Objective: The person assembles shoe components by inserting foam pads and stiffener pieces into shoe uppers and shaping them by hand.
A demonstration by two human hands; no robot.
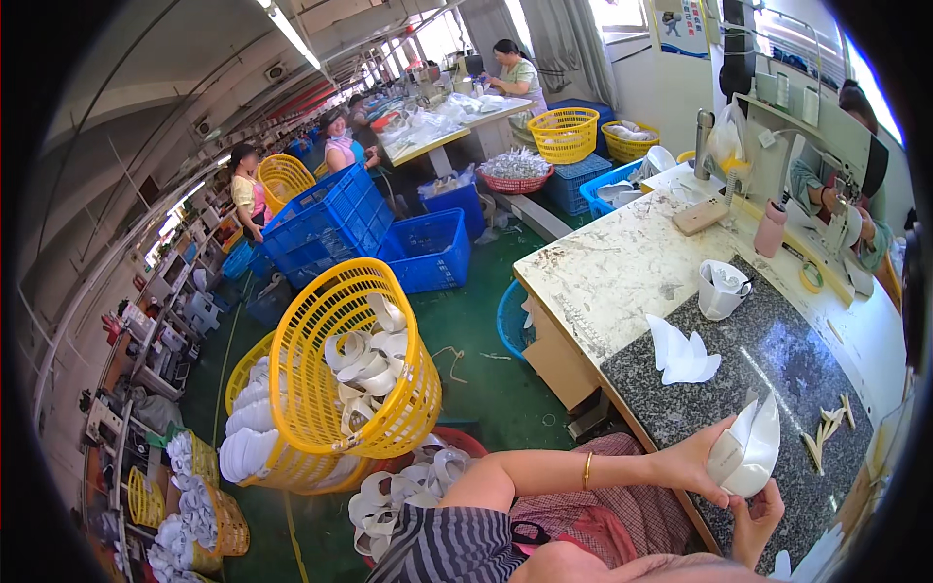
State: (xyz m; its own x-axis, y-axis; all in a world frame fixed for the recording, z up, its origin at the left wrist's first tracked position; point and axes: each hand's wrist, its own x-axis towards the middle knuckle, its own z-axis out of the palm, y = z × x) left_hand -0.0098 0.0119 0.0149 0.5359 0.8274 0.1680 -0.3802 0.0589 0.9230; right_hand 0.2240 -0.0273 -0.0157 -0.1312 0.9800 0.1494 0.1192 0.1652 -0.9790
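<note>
Over the dark speckled slab (641,413) I hold a glossy white shoe upper (750,457), curved round and standing tall. My left hand (695,457) is closed on its left side, a gold bangle on that wrist. At its lower edge my right hand (756,515) pinches it with thumb and fingers. A fanned stack of flat white pieces (680,352) lies on the slab beyond my hands. Off to the right are several thin pale strips (826,437).
A white cup (724,290) with tools, a phone (701,216), a pink bottle (771,228) and a tape roll (811,278) stand on the worn table (583,262). A person works at a sewing machine (842,228). Left, a yellow basket (423,389) holds white uppers; blue crates (437,257) are behind.
</note>
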